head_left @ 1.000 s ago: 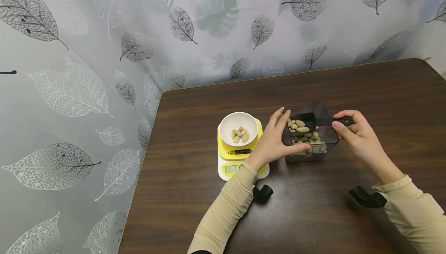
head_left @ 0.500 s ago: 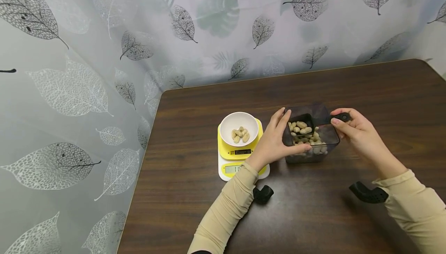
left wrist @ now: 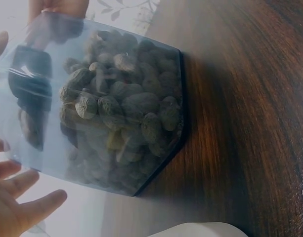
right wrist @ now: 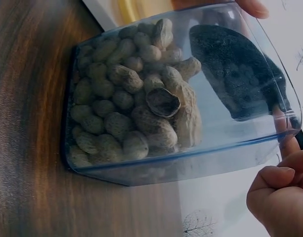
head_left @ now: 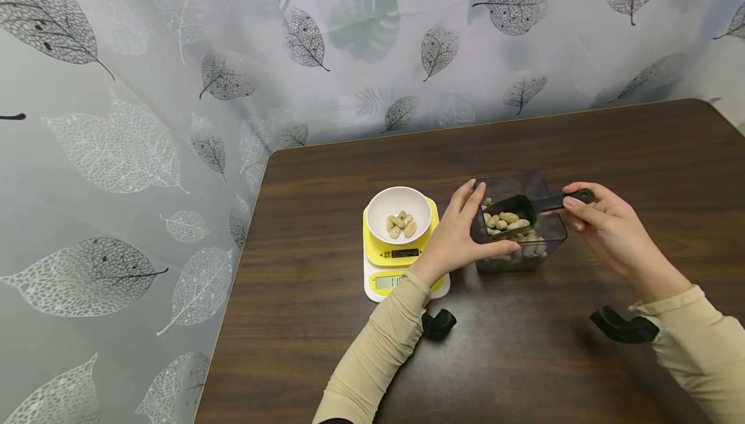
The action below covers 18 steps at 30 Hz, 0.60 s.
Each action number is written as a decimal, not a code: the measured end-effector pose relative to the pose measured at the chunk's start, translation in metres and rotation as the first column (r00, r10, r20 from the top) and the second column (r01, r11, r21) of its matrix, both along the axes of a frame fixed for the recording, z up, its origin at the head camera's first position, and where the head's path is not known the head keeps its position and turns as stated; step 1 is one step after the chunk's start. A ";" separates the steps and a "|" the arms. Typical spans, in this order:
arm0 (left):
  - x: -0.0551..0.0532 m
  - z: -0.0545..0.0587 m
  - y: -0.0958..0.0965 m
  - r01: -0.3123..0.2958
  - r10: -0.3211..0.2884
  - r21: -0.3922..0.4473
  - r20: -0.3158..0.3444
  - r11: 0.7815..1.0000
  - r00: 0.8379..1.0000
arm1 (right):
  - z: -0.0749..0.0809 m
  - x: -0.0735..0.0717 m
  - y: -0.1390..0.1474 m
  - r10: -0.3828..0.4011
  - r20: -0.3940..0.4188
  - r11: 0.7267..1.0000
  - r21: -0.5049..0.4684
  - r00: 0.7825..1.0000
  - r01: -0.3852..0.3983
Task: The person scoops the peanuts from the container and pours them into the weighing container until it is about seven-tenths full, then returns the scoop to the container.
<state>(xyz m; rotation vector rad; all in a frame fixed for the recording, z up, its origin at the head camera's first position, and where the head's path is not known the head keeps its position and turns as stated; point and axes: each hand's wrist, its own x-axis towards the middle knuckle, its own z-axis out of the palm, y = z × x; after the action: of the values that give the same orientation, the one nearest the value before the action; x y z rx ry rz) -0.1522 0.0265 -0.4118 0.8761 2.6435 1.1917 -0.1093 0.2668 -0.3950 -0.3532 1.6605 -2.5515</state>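
A clear smoky-tinted plastic container [head_left: 506,266], partly filled with unshelled peanuts [right wrist: 121,98], stands on the table. My left hand [head_left: 451,243] holds its left side, thumb along the near wall and fingers at the far left corner. My right hand [head_left: 608,230] pinches the handle of a black scoop [head_left: 518,204] over the container's right rim. Several peanuts lie in the scoop, which is inside the container's upper part, above the heap. In the right wrist view, the scoop [right wrist: 230,74] shows through the clear wall, apart from the peanuts below.
Left of the container, a white bowl [head_left: 378,211] with several peanuts [head_left: 401,225] sits on a yellow and white kitchen scale [head_left: 375,246]. My left forearm covers part of its display. Black curved pieces [head_left: 439,324] stick out by both wrists. A leaf-patterned curtain [head_left: 361,75] hangs behind the table.
The loaded scoop has shifted about inside the container, first slightly left and level, now a little right and nearer, its handle angled upward. My left hand and the container stay put.
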 end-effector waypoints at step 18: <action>0.000 -0.001 -0.001 0.021 -0.021 -0.007 -0.002 1.000 1.000 | -0.010 0.007 0.006 0.010 0.068 0.962 -0.273 0.998 0.009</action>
<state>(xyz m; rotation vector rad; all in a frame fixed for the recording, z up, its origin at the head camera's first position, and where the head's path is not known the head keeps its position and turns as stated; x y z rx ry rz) -0.1524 0.0255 -0.4123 0.9017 2.6320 1.1771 -0.1019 0.2730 -0.4050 -0.2778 1.2851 -2.7630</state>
